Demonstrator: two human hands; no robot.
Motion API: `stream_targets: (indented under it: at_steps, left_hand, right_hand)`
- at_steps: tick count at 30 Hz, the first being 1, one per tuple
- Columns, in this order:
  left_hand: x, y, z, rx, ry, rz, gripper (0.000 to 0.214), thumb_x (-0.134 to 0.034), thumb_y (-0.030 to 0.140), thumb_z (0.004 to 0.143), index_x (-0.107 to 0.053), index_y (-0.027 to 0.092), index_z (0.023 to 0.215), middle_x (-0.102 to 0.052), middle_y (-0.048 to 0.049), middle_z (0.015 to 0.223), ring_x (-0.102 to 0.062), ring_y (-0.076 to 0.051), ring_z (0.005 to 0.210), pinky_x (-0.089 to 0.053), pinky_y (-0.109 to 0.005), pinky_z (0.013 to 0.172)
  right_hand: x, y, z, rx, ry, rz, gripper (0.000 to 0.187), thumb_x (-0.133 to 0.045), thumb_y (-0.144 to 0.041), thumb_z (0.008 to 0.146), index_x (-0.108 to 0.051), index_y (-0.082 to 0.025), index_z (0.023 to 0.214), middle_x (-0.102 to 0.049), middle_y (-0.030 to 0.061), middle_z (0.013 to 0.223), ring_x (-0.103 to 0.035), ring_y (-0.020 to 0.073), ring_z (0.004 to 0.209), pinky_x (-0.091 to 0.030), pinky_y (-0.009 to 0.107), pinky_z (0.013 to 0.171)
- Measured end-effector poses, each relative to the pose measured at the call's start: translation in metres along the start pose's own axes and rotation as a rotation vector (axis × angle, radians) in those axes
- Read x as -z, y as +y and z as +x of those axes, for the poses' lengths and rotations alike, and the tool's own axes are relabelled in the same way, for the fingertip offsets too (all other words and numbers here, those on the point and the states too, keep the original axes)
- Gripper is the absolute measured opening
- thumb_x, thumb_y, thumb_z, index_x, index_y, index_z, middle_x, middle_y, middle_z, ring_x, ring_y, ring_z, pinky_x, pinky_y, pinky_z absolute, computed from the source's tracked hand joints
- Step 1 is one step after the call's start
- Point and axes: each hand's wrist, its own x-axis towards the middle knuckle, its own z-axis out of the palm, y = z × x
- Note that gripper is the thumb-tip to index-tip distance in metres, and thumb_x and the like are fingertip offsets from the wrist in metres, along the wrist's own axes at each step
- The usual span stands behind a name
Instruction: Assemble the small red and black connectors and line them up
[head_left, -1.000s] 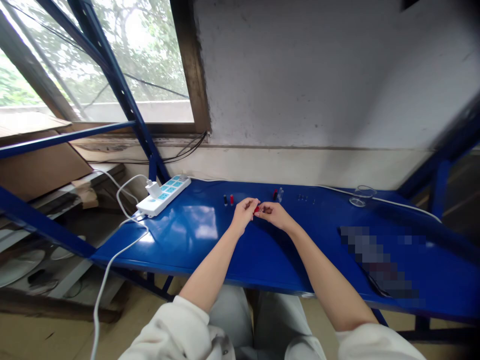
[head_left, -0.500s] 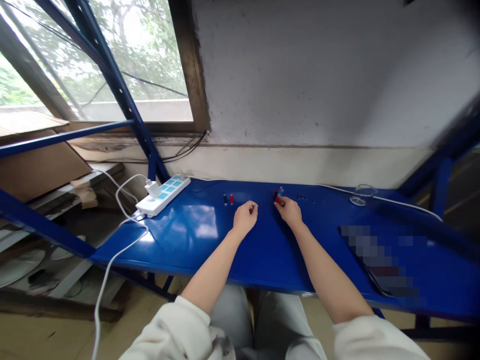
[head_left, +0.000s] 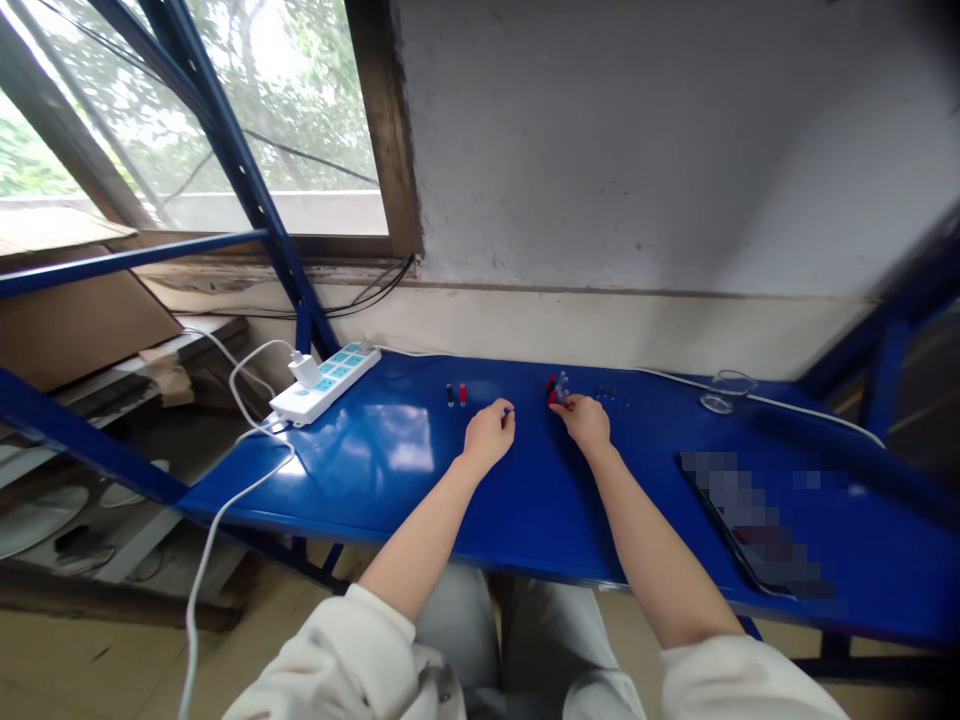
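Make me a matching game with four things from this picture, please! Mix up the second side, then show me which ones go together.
1. left hand
2. right hand
3. power strip
4. table

A. blue, below both hands
B. at the small red and clear pieces
C. curled, left of the other hand
D. white, with a plug in it

Right pairs: 1-C, 2-B, 3-D, 4-A

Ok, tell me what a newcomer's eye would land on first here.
Most likely the bright blue table stretching across the middle, with the person's bare left hand over its centre and right hand just beyond, at a cluster of small red and clear pieces. After that, probably the white power strip at the table's back left and the bright window at upper left.
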Motion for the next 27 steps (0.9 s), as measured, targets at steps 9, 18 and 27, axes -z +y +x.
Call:
stream_targets:
  at_steps: [9,18,27]
  left_hand:
    - [0.02,-0.008,0.008,0.249,0.208,0.166,0.059,-0.054,0.026,0.073,-0.035,0.023,0.13,-0.061,-0.007,0.071,-0.059,-0.024,0.076,-0.039,-0.031,0.074]
    - [0.025,-0.01,0.008,0.266,0.136,0.384,0.048,-0.046,0.025,0.078,-0.036,0.019,0.125,-0.056,-0.0166,0.107,-0.059,-0.025,0.084,-0.04,-0.031,0.07]
    - [0.018,-0.014,0.013,0.145,0.158,0.15,0.009,-0.047,0.026,0.077,-0.052,0.021,0.08,-0.056,-0.0019,0.061,-0.053,-0.016,0.057,-0.034,-0.023,0.055]
  right_hand:
    - [0.007,0.002,-0.003,-0.056,-0.042,-0.089,0.029,-0.053,-0.045,0.075,-0.065,-0.02,0.084,-0.065,0.0094,0.077,-0.06,0.0225,0.071,-0.037,0.027,0.052]
    - [0.012,-0.017,-0.017,0.015,-0.048,-0.233,0.026,-0.052,-0.04,0.076,-0.06,-0.015,0.077,-0.061,0.0131,0.071,-0.06,0.022,0.066,-0.041,0.029,0.054]
    - [0.009,-0.038,-0.028,0.242,-0.082,-0.061,0.032,-0.043,-0.042,0.08,-0.054,-0.019,0.06,-0.055,0.0058,0.056,-0.053,0.0162,0.053,-0.029,0.025,0.046]
